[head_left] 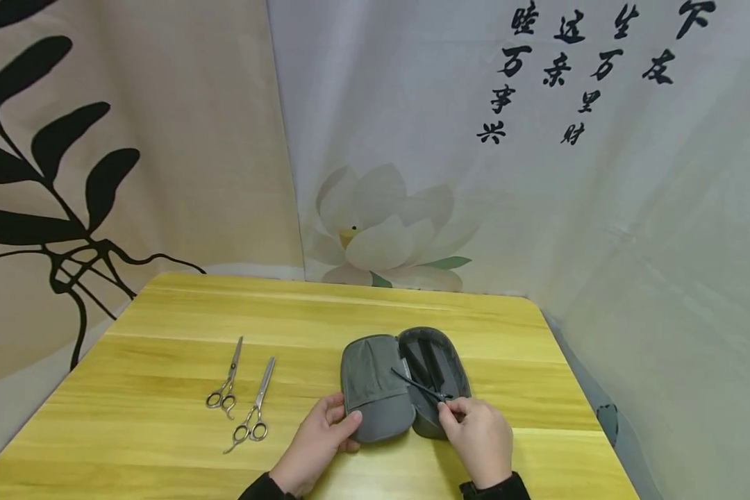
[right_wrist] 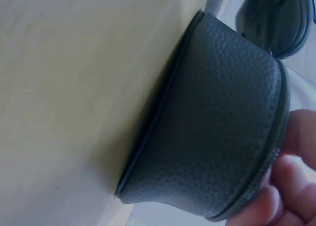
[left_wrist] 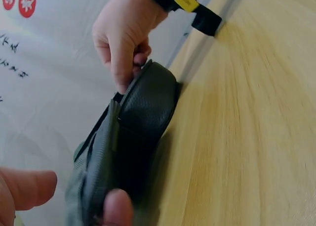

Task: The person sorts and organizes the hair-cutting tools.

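A grey zip case [head_left: 378,423] lies unfolded on the table, its left half a flap with a pocket, its right half a deeper tray. My left hand [head_left: 319,437] grips the flap's lower left edge, thumb on top. Over the deep half, my right hand [head_left: 482,439] pinches a slim black clip [head_left: 415,383] whose pointed end reaches left across the fold. Dark long pieces [head_left: 430,364] lie inside that half. In the right wrist view, the fingers [right_wrist: 291,186] are close at the zipped rim of the case [right_wrist: 212,112]; the clip is hidden there.
Left of the case lie two pairs of metal scissors, one smaller pair [head_left: 230,385] farther back and a longer pair [head_left: 257,410] nearer. The wooden table [head_left: 131,430] backs onto a printed cloth [head_left: 412,104], with another hanging cloth on the right.
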A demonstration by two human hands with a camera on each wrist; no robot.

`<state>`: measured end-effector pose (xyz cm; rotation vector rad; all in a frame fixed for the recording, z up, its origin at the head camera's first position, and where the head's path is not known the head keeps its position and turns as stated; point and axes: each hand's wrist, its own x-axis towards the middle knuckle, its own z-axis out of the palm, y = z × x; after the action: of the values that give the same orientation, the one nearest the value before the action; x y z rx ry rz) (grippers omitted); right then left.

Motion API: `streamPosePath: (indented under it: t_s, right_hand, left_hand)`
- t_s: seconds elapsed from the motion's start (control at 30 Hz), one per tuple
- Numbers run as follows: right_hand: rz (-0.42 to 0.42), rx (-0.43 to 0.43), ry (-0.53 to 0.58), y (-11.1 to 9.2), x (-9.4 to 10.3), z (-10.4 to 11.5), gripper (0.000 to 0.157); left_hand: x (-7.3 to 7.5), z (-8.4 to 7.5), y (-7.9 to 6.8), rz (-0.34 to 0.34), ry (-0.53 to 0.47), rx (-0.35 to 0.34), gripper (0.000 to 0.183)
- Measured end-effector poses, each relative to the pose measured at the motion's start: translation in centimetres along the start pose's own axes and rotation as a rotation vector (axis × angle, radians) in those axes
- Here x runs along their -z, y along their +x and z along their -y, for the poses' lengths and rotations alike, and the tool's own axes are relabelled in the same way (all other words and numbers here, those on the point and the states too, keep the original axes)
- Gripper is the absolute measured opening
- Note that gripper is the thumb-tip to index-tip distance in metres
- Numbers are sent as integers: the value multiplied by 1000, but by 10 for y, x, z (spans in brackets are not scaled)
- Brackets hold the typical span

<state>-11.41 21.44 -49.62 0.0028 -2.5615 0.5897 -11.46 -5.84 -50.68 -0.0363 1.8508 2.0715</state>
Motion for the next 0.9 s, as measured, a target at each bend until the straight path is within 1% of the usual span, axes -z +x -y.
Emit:
streamPosePath:
  t_s: [0.07,0.13,0.23,0.33,0.53,0.6,0.8,0.9]
  right_hand:
    - [41,-46,-9,0,0,1,9]
    - [78,-87,-15,0,1,1,10]
    - [114,-128,-16,1,3,3,11]
    - [127,-154,-12,2,3,3,11]
    - [131,-196,-26,2,2,3,12]
    - [127,-174,-27,2,2,2,13]
    - [152,-34,-14,1,0,1,12]
    - [169,-29,-15,1,1,1,12]
  left_hand:
    - [1,3,1,14,-36,8,81]
    - [2,6,1,19,-44,5,79]
    - [3,8,3,29,-47,-4,74]
    - [4,10,4,29,-41,-14,70]
    - [4,9,5,2,-21,-3,69]
    - [4,9,5,-6,-15,-2,70]
    - [5,9,6,-33,-6,-6,68]
    - [5,9,6,-38,-11,-8,66]
